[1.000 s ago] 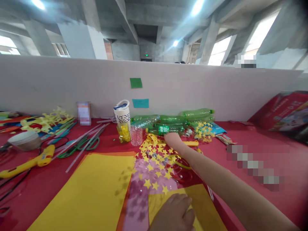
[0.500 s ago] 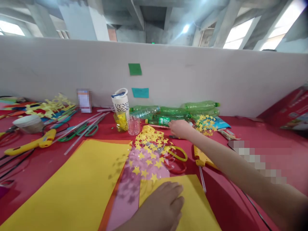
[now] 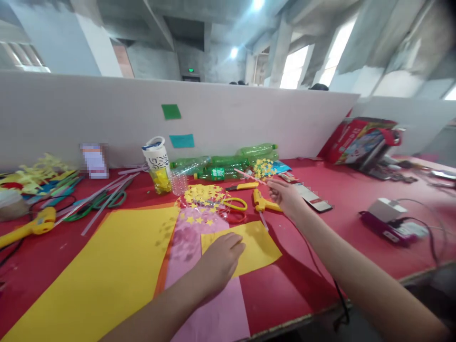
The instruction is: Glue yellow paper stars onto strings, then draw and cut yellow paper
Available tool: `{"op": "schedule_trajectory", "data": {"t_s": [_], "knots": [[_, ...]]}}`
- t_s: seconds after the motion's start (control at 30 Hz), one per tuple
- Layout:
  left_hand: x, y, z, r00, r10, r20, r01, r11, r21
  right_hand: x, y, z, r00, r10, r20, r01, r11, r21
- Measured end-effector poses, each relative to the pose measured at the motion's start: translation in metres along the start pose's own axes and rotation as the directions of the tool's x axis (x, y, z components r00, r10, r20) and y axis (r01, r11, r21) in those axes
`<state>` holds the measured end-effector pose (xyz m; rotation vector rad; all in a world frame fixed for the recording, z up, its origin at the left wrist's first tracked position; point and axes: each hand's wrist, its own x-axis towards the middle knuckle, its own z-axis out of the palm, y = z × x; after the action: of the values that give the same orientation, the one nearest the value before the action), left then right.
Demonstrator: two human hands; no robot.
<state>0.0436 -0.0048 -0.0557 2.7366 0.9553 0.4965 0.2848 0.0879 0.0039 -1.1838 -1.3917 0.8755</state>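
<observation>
My right hand (image 3: 283, 194) is closed on a thin pink stick (image 3: 249, 176), raised over the table behind a yellow glue gun (image 3: 261, 203). My left hand (image 3: 223, 259) rests on a small yellow sheet (image 3: 258, 242), its fingers bent and close together, and nothing is seen in them. That sheet lies partly over pink paper (image 3: 188, 289). Behind it are small yellow stars (image 3: 203, 194), scissors with yellow and red handles (image 3: 237, 205) and a yellow cutter (image 3: 245, 186).
Large yellow paper (image 3: 103, 266) covers the left side. Green bottles (image 3: 228, 161) and a white cup (image 3: 156, 159) stand or lie at the back. A phone (image 3: 315, 197) and a purple power strip (image 3: 388, 228) are at the right.
The view has turned right. My right hand has drawn back from the green bottles and now holds the pink stick. My left hand stays on the small yellow sheet.
</observation>
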Motion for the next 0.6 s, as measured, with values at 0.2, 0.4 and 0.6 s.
{"op": "schedule_trajectory", "data": {"t_s": [0.2,0.4,0.6], "knots": [[0.002,0.001,0.012,0.998,0.052,0.023,-0.053,0.998,0.044,-0.065,-0.027,0.021,0.967,0.15,0.206,-0.235,0.836,0.496],[-0.019,-0.009,-0.011,0.99,-0.101,0.098,0.091,0.99,0.103,-0.079,-0.048,0.036,0.905,0.145,0.399,-0.419,0.454,0.786],[-0.018,0.009,-0.019,0.988,-0.116,0.105,0.098,0.982,0.161,-0.077,-0.025,0.027,0.931,0.178,0.318,-0.347,0.701,0.623]]}}
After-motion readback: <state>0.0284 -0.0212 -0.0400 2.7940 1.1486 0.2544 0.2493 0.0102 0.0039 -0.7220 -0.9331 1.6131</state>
